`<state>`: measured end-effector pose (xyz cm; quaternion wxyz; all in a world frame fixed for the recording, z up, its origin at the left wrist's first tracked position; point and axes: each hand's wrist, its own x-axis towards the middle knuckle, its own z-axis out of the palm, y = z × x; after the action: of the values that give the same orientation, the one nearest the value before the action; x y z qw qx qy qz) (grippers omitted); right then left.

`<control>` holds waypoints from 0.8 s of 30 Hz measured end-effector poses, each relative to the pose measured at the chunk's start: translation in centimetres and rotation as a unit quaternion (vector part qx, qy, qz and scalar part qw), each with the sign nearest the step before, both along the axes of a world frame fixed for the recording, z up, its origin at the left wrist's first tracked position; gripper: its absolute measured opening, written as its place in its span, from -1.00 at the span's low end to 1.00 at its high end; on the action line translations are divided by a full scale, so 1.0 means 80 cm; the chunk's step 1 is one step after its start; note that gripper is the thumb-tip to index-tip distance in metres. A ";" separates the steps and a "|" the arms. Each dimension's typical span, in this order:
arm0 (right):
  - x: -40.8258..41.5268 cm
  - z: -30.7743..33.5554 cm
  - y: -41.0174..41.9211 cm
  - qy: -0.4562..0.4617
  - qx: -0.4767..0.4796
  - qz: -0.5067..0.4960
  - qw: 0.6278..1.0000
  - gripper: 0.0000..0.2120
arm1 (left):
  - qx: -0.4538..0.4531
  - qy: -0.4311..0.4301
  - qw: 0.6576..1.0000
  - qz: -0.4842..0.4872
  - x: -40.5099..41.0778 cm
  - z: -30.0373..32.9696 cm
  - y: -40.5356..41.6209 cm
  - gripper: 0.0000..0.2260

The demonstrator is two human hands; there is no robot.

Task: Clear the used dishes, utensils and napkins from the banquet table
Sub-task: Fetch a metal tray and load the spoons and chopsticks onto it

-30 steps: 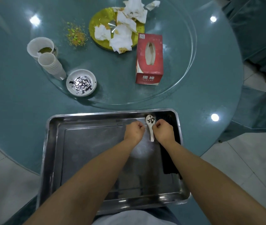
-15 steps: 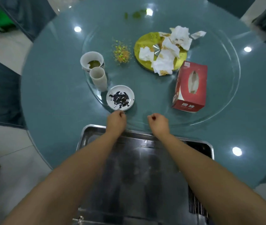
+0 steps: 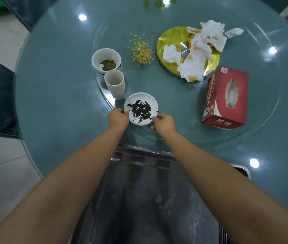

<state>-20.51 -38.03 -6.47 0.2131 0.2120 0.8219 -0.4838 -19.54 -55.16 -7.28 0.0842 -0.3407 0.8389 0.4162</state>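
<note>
A small white saucer [image 3: 150, 101] smeared with dark sauce sits at the near edge of the glass turntable. My left hand [image 3: 118, 118] pinches its left rim and my right hand [image 3: 164, 123] pinches its near right rim. Behind it stand a stack of white cups [image 3: 114, 84] and a white bowl [image 3: 106, 60] with green residue. Crumpled used napkins [image 3: 197, 53] lie over a gold disc [image 3: 173, 39] farther back. The steel tray [image 3: 139, 191] lies under my forearms at the table's near edge.
A red tissue box [image 3: 225, 97] lies on the turntable to the right. Scattered food crumbs [image 3: 140, 50] sit left of the gold disc. Dark chopsticks [image 3: 225, 235] show at the tray's right side. The round teal table [image 3: 57, 85] drops off to tiled floor at left.
Both hands left the spoon in the tray, reached forward over the tray's far edge and took hold of the sauce saucer's rim. The view tilted up toward the turntable.
</note>
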 end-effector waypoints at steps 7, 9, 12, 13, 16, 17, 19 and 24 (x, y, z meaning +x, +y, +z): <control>0.032 0.001 0.028 0.017 -0.032 -0.072 0.997 -0.82 | 0.086 0.031 0.995 0.043 0.027 0.000 0.019 -0.89; 0.054 0.006 0.046 0.023 -0.038 -0.074 0.996 -0.84 | 0.093 0.035 0.995 0.033 0.040 0.004 0.031 -0.91; 0.089 0.019 0.077 0.038 -0.046 -0.087 0.994 -0.89 | 0.101 0.042 0.994 0.017 0.066 0.017 0.058 -0.88; 0.102 0.024 0.087 0.039 -0.056 -0.097 0.993 -0.90 | 0.104 0.046 0.993 0.013 0.076 0.022 0.068 -0.88; 0.146 0.032 0.116 0.040 -0.077 -0.123 0.989 -0.92 | 0.097 0.057 0.994 -0.008 0.114 0.040 0.101 -0.86; 0.163 0.033 0.126 0.043 -0.084 -0.130 0.987 -0.91 | 0.083 0.059 0.995 -0.020 0.129 0.045 0.111 -0.86; 0.197 0.033 0.144 0.049 -0.098 -0.137 0.985 -0.88 | 0.052 0.052 0.996 -0.043 0.159 0.055 0.130 -0.85; 0.279 0.019 0.184 0.030 -0.053 -0.111 0.992 -0.78 | 0.044 0.003 0.996 -0.072 0.239 0.054 0.172 -0.87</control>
<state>1.83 -23.29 -4.98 0.1445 0.2762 0.7724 -0.5534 -0.41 -41.40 -2.96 0.1263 -0.2737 0.8425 0.4465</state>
